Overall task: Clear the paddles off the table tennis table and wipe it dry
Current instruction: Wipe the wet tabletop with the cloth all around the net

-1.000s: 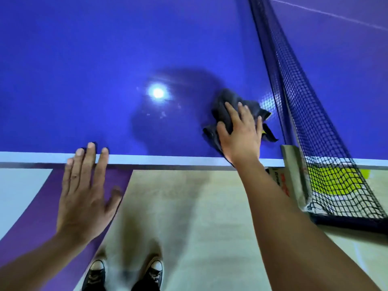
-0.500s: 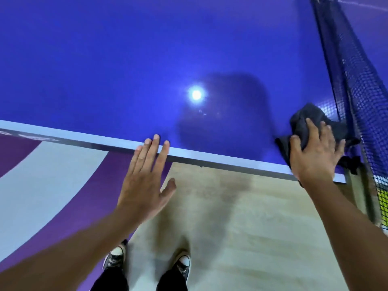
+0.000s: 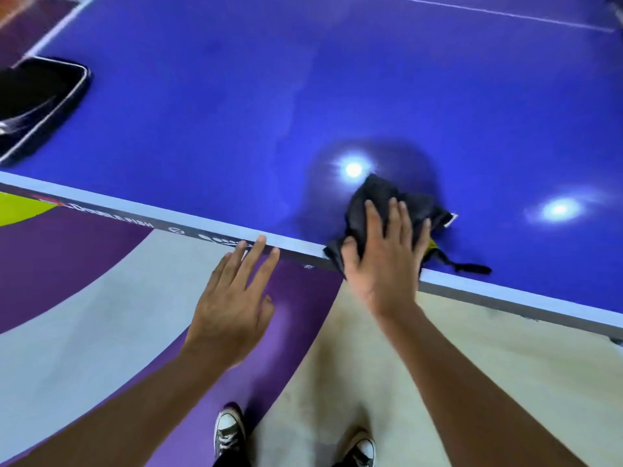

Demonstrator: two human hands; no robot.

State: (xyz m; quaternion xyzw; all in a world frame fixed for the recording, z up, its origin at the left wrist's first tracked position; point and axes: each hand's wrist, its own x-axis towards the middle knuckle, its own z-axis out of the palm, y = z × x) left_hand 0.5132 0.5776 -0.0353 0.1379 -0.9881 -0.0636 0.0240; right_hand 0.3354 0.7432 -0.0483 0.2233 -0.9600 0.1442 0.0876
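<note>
My right hand (image 3: 382,264) presses the cloth (image 3: 387,200) flat at the counter (image 3: 202,96) edge, my left hand (image 3: 232,298) spread empty to its left.

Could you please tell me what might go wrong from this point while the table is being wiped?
1. The cloth sits right at the near edge of the table under the right hand, with a corner over the rim; it could slide off onto the floor.
2. A black case lies on the table far to the left; wiping that way may shove it, or leave the patch beneath it unwiped.
</note>
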